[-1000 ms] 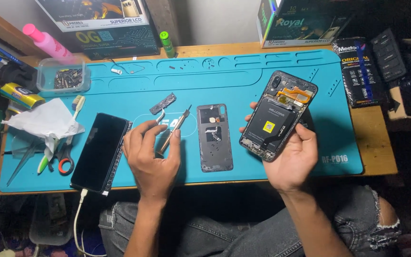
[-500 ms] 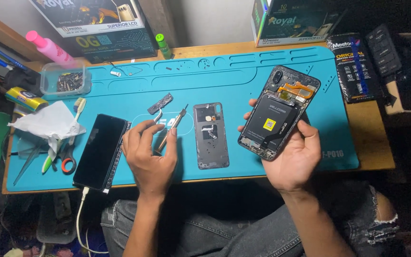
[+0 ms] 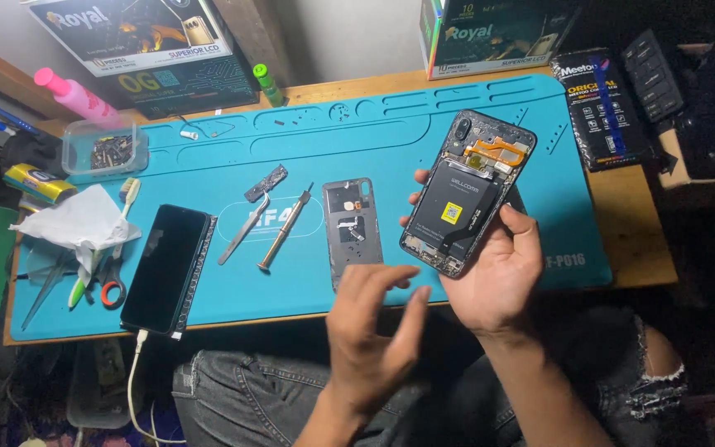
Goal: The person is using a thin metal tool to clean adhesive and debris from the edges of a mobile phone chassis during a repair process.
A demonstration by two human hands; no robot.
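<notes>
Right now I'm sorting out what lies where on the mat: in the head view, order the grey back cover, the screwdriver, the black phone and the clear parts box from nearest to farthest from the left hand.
From the left hand:
1. Grey back cover, just above it, mid-mat.
2. Screwdriver, up and to the left.
3. Black phone, at the mat's left part.
4. Clear parts box, far upper left corner.

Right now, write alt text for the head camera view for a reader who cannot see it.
The right hand holds an opened phone, battery and orange flex cable exposed, above a blue work mat, while the empty left hand hovers beside it. On the mat lie a back cover, a screwdriver, tweezers and a dark screen panel.
</notes>
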